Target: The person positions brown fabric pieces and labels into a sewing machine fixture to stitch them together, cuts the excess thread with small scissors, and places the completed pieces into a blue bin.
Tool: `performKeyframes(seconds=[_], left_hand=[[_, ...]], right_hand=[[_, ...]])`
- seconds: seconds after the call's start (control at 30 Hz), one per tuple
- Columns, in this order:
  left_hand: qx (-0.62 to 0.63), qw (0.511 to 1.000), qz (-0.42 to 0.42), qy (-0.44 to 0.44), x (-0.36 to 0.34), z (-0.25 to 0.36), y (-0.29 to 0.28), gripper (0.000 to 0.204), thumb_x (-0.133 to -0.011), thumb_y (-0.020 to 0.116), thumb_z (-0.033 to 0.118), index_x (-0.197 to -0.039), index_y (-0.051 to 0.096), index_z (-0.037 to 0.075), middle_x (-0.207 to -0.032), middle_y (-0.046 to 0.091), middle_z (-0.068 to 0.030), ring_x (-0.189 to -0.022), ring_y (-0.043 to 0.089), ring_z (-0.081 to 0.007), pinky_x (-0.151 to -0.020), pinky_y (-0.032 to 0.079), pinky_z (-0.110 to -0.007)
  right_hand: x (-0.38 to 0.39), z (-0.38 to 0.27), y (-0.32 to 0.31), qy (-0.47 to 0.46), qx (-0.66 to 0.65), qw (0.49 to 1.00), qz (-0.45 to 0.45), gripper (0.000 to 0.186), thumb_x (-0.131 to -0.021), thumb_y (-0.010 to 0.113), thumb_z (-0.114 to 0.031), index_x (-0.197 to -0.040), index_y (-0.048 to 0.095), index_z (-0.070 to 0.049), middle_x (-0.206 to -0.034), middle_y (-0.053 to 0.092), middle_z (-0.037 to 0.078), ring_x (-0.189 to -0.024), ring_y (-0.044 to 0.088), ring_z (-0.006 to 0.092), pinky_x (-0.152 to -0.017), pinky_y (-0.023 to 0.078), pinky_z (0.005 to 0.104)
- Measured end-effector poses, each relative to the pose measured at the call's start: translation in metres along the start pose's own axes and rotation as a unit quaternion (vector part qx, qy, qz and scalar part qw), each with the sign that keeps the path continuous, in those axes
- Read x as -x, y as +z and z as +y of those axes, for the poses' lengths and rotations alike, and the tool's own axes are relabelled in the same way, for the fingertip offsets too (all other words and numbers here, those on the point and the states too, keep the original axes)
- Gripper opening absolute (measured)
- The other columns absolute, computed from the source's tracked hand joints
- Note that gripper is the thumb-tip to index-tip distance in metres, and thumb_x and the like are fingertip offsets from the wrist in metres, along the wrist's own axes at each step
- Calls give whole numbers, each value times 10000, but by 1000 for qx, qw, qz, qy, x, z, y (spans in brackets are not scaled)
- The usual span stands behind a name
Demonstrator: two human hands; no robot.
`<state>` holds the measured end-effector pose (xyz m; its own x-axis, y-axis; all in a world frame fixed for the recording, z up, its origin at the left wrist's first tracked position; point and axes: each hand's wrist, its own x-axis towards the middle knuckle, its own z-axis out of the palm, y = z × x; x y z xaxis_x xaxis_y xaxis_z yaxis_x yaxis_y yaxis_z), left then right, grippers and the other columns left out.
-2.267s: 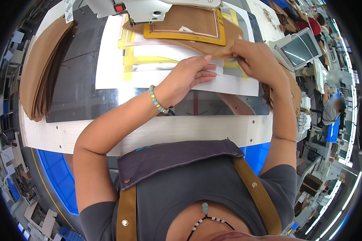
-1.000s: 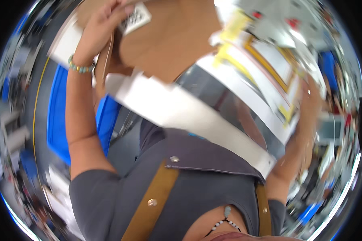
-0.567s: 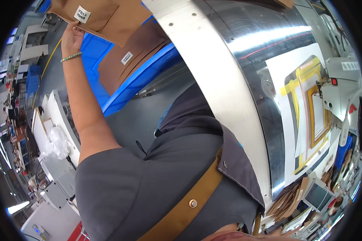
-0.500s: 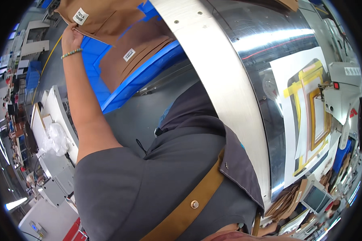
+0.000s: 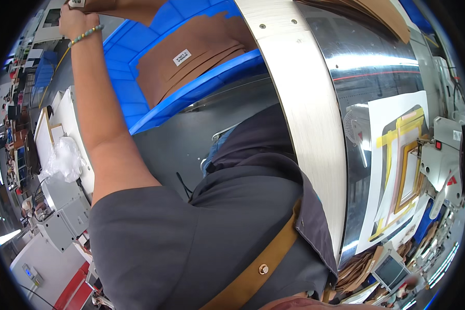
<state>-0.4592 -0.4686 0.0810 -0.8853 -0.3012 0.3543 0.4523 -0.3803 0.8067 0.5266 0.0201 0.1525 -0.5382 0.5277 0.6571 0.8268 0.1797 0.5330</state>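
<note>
My left hand is stretched out far to my left, at the top edge of the picture, and is closed on a brown cut fabric piece with a small white label. It holds the piece above a blue plastic bin. Inside the bin lies a stack of similar brown pieces, the top one also carrying a white label. A beaded bracelet sits on my left wrist. My right hand is out of the picture.
A shiny metal worktable with a pale wooden edge curves down the right. On it lies a white template with a yellow taped frame, beside a white sewing machine head. More brown pieces and a small screen sit lower right.
Both hands were on the template at the table; the view then swung left. My left hand reached to the blue bin and has raised a brown piece higher.
</note>
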Motion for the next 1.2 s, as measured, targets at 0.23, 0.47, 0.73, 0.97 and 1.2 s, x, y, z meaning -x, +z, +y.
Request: performKeyframes(seconds=[0.23, 0.47, 0.73, 0.97, 1.2], left_hand=[[-69, 952, 88, -284, 104, -120, -110, 382, -1061, 509, 107, -1433, 525, 22, -1384, 622, -186, -1163, 682, -365, -976, 603, -564], [-209, 743, 39, -635, 149, -202, -220, 181, -969, 638, -56, -1146, 648, -16, -1104, 706, -161, -998, 728, -311, -875, 667, -414], [160, 841, -94, -508, 33, -171, -175, 185, -996, 565, -109, -1174, 609, -132, -1206, 691, -226, -1129, 700, -321, -977, 635, -369], [152, 916, -98, -358, -10, -106, -118, 168, -951, 602, -122, -1116, 607, -155, -1186, 685, -254, -1112, 687, -366, -1016, 610, -445], [77, 915, -2, -395, 141, -97, -102, 279, -991, 497, -109, -1265, 491, -159, -1308, 592, -309, -1190, 637, -480, -1080, 568, -556]], right_hand=[[24, -11, 10, 26, -15, 1000, 4, 367, -1029, 567, -298, -1224, 749, -45, -1248, 728, 155, -1218, 638, 374, -1058, 472, 481], [60, -15, 16, 64, -29, 997, 9, 368, -1032, 566, -305, -1217, 754, -49, -1252, 726, 154, -1219, 636, 373, -1057, 470, 483], [76, -23, 30, 73, -61, 995, 11, 369, -1034, 565, -312, -1208, 759, -52, -1258, 723, 153, -1220, 633, 373, -1056, 468, 486], [83, -35, 43, 91, -82, 992, 26, 370, -1036, 564, -319, -1200, 764, -56, -1263, 721, 152, -1221, 631, 373, -1054, 467, 488], [98, -42, 54, 125, -113, 985, 45, 371, -1038, 563, -326, -1192, 770, -59, -1268, 719, 151, -1222, 629, 373, -1053, 465, 490]])
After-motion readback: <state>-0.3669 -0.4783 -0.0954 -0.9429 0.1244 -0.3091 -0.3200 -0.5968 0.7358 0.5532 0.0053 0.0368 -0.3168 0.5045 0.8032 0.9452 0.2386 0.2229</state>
